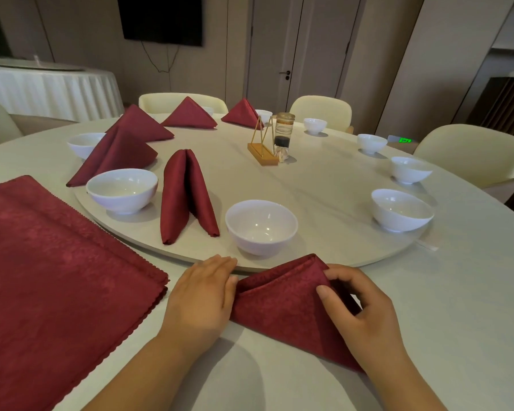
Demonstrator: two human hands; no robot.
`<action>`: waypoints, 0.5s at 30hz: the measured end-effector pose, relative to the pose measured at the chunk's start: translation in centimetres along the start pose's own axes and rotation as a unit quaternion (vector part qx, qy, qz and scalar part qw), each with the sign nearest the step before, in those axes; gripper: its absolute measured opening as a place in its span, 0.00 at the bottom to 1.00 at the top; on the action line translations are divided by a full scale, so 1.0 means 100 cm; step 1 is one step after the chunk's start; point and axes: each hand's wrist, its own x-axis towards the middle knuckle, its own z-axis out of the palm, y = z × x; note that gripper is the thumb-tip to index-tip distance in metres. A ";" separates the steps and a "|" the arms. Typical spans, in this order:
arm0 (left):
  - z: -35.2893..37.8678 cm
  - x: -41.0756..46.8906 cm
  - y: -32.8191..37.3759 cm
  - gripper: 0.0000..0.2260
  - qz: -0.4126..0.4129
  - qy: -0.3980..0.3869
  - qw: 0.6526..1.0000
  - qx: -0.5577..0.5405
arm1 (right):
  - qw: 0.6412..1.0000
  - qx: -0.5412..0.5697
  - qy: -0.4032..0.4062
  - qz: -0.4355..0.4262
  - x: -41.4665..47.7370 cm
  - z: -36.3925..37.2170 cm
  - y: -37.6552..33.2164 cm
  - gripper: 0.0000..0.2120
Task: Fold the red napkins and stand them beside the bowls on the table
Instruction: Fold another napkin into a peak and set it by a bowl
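A red napkin point(282, 304) folded into a triangle lies on the table in front of me. My left hand point(202, 295) rests flat at its left edge, fingers straight. My right hand point(356, 304) pinches its right fold between thumb and curled fingers. A folded napkin point(187, 194) stands upright on the turntable point(339, 203) between two white bowls point(122, 189) point(261, 225). Several more standing napkins point(116, 152) point(190, 115) point(242, 114) line the far left side.
A stack of flat red napkins point(54, 286) lies at my left. More white bowls point(401, 210) point(410, 169) ring the right side. A gold stand point(261, 143) and a glass jar point(284, 134) sit mid-table. Cream chairs point(469, 155) surround the table.
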 end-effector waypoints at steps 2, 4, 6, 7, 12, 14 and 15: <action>-0.002 0.002 0.004 0.18 -0.029 -0.015 0.999 0.032 | 1.000 0.001 0.000 -0.002 0.000 0.000 -0.001 0.10; -0.004 0.002 0.003 0.18 -0.046 -0.030 0.998 0.037 | 1.000 0.000 -0.001 -0.007 0.000 -0.001 -0.001 0.09; -0.005 0.002 -0.002 0.18 -0.048 -0.022 0.998 0.024 | 1.000 0.000 0.000 -0.009 0.000 -0.001 -0.001 0.09; -0.004 0.002 -0.005 0.18 -0.041 -0.012 0.999 0.010 | 1.000 0.000 0.002 -0.010 0.000 -0.001 -0.001 0.10; -0.003 -0.001 -0.002 0.27 0.028 -0.033 0.994 -0.098 | 1.000 0.002 -0.002 -0.012 0.000 0.000 -0.002 0.11; -0.004 -0.002 0.002 0.29 0.033 -0.060 0.993 -0.100 | 1.000 0.004 -0.003 -0.010 0.000 0.000 -0.001 0.11; -0.005 -0.002 0.002 0.29 0.029 -0.074 0.992 -0.095 | 1.000 0.003 -0.004 -0.010 0.000 0.001 -0.001 0.11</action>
